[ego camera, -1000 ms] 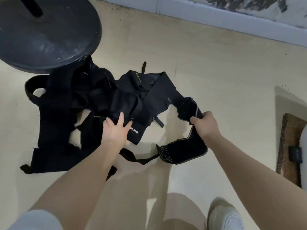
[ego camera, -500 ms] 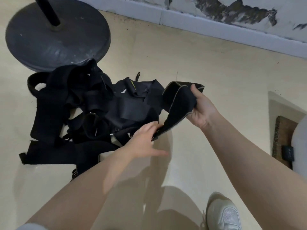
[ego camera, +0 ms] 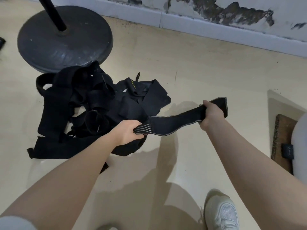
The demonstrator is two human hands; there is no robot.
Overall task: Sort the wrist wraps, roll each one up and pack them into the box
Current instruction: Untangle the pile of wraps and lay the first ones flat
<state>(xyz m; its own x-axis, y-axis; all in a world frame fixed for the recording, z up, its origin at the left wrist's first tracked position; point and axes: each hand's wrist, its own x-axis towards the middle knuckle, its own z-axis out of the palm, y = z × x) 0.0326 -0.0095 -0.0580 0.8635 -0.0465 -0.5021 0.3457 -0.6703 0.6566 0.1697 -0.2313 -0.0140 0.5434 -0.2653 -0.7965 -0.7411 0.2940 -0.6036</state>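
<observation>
I am holding one long black elastic wrist wrap with grey edging (ego camera: 174, 123) stretched between both hands, lifted off the pale beige floor (ego camera: 199, 72). My left hand (ego camera: 127, 131) is pinching the end with the grey stitched stripes, fingers curled round it. My right hand (ego camera: 210, 116) is gripping the wrap near its other end, fist closed round the fabric, a short flap sticking out past the knuckles. The strap is sagging slightly in the middle.

The tangled heap of black wraps and straps (ego camera: 86, 113) is lying on the floor just beyond my left hand, its far edge touching the round dark metal stand base (ego camera: 64, 39) with its black pole. A white skirting board (ego camera: 216, 27) is running along the peeling wall. My white mesh shoe (ego camera: 221, 211) is showing at the bottom right. A brown mat edge (ego camera: 280, 138) is lying at the far right.
</observation>
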